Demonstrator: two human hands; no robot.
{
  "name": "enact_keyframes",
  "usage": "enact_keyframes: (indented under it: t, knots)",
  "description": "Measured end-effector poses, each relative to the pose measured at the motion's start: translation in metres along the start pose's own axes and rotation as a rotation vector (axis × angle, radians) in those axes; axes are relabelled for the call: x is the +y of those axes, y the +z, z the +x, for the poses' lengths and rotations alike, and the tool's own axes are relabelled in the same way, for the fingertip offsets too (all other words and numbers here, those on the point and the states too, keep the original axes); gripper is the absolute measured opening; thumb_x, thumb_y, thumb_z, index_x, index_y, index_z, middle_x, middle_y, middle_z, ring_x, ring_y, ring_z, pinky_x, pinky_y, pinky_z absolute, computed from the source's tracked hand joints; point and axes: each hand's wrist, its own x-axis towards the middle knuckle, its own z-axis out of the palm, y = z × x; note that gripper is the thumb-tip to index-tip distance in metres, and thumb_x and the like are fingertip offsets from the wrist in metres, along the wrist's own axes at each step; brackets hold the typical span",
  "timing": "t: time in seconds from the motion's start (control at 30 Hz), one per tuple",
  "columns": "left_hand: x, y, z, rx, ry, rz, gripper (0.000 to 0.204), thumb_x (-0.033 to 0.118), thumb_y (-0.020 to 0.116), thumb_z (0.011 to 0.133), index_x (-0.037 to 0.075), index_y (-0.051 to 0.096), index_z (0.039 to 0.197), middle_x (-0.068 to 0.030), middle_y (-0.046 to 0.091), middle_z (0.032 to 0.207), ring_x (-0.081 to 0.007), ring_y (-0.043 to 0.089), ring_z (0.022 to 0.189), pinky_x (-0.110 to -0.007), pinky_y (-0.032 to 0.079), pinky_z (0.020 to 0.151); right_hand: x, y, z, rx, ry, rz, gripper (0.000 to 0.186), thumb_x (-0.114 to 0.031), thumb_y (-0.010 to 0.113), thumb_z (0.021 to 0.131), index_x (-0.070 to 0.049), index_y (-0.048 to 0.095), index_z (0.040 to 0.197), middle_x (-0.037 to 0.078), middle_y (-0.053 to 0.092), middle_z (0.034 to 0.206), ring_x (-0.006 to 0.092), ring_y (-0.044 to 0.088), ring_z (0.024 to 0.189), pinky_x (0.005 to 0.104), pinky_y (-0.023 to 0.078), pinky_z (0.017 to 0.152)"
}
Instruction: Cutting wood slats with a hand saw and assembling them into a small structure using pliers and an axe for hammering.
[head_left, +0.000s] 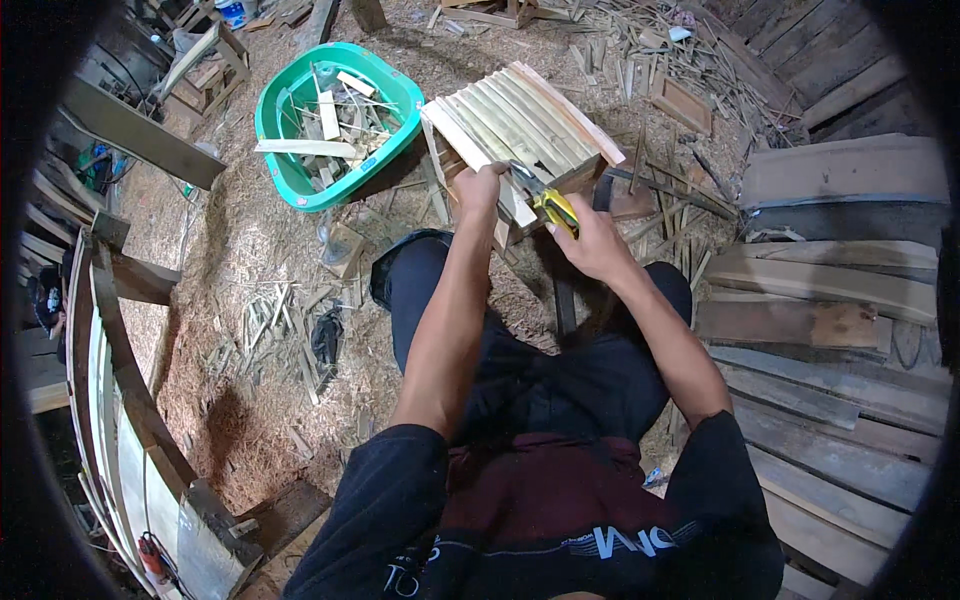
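Note:
My right hand [592, 238] is wrapped round the handles of a yellow-handled plier-like tool [556, 207]. The tool's grey metal jaws point up and left, toward my left hand. My left hand [474, 192] is closed at the near left edge of a slatted wooden piece [520, 118], close to the jaw tips. What its fingers pinch, if anything, is too small to make out. Pale slats lie side by side across the top of this box-like piece, which stands in front of my knees.
A green plastic tub [268, 150] full of wood offcuts sits to the left of the slatted piece. Stacked boards [830, 280] line the right side. Curved boards [130, 400] stand at the left, near a red power tool [152, 556]. Shavings and scrap sticks [285, 325] cover the floor.

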Motion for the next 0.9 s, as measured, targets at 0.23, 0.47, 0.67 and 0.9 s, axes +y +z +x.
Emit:
enact_keyframes:
  t: [0.23,0.47,0.67,0.9]
  knots:
    - [-0.019,-0.011,0.020,0.050,0.065,0.159,0.030,0.014,0.072,0.073,-0.006,0.073,0.096,-0.0161,0.073,0.091,-0.0257,0.069,0.079,-0.037,0.052,0.072,-0.024,-0.003,0.003,0.102,-0.015,0.163,0.033,-0.020,0.062,0.092,0.000,0.053,0.117,0.026,0.066,0.097,0.0439,0.066,0.094,0.0460,0.052,0.077]
    - [-0.025,-0.014,0.025,0.005,0.067,0.046,0.032,0.012,0.072,0.074,-0.007,0.071,0.100,-0.0169,0.072,0.093,-0.0250,0.068,0.081,-0.035,0.052,0.074,-0.023,0.006,0.003,0.180,-0.027,0.208,0.032,-0.018,0.063,0.091,0.000,0.053,0.115,0.027,0.065,0.095,0.0441,0.065,0.093,0.0484,0.051,0.076]
    - [-0.018,-0.003,0.006,0.000,0.145,-0.065,0.028,0.007,0.071,0.077,-0.009,0.069,0.100,-0.0158,0.073,0.093,-0.0222,0.068,0.082,-0.033,0.051,0.075,-0.012,0.006,0.003,0.044,-0.016,0.040,0.031,-0.018,0.064,0.093,-0.001,0.055,0.116,0.019,0.067,0.095,0.0308,0.068,0.091,0.0401,0.050,0.075]
    - [-0.019,0.002,-0.004,0.029,0.254,-0.008,0.032,0.014,0.071,0.080,-0.008,0.068,0.103,-0.0148,0.072,0.093,-0.0215,0.067,0.080,-0.034,0.051,0.076,0.009,0.021,-0.005,0.213,-0.075,0.136,0.036,-0.023,0.066,0.092,-0.003,0.054,0.120,0.023,0.067,0.092,0.0411,0.068,0.089,0.0437,0.052,0.071]
